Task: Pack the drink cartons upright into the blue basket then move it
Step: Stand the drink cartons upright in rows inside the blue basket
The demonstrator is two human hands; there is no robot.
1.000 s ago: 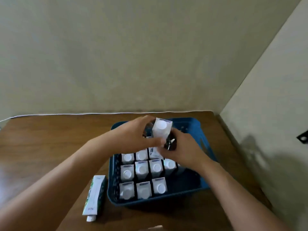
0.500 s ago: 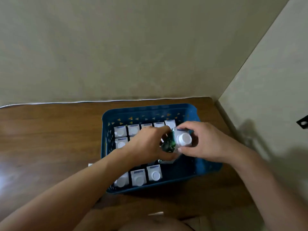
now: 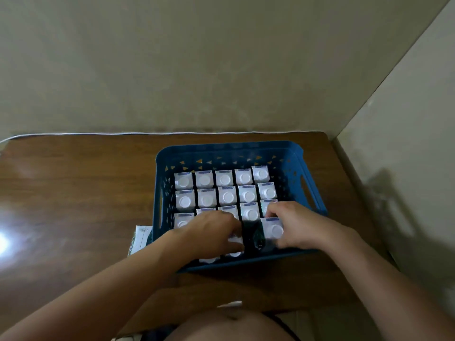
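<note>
Drink carton, gripped in my right fingers, goes upright into the blue basket on the desk; my left hand rests on packed neighbours. Forced crooked, it could jam.

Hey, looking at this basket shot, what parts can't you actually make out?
Head view:
- Cartons under the left hand: hidden, count unclear.
- Carton at the right hand: motion-blurred, grip unclear.
- Lying carton left of the blue basket: mostly hidden behind basket and forearm.
- Carton labels: too small.
</note>
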